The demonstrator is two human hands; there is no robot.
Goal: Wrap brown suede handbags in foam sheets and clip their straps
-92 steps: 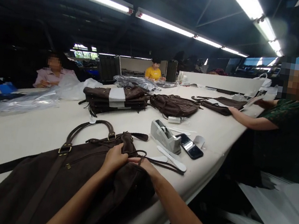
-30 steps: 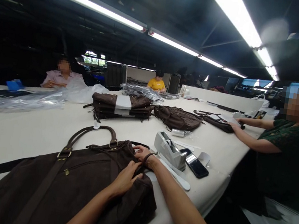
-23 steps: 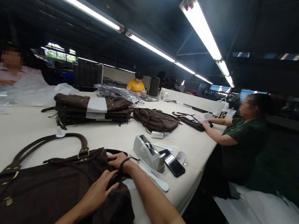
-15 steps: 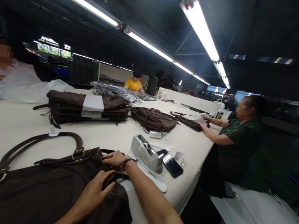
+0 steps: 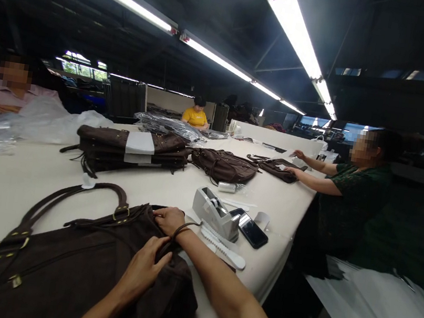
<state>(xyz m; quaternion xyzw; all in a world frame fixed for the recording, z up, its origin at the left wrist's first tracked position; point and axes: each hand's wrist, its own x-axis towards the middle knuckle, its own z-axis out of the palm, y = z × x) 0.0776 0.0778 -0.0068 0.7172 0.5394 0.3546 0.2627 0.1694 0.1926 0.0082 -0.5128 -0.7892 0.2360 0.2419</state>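
Since the first look back, our right hand has slid past our left hand to the far corner of the bag, and a thin dark cord now loops over our right wrist.

The bag is dark brown and looks soft, with folds near our hands. Its flat handles make a round arch, held by shiny gold rings. A small gold zip pull sits on the front, and a white bit of paper is on the handles.

The bag lies on the near part of the tabletop, right in front of us. Its long way runs from bottom left up to the right, and its top and handles point away from us.

Our left grip is clamped on the bag's edge. Our right fingers touch the bag's corner, but the tips are tucked away, so we cannot tell if that grip is apart or together.

Just past the bag's right end sit a hard grey tape holder, bumpy white strips and a flat black phone.
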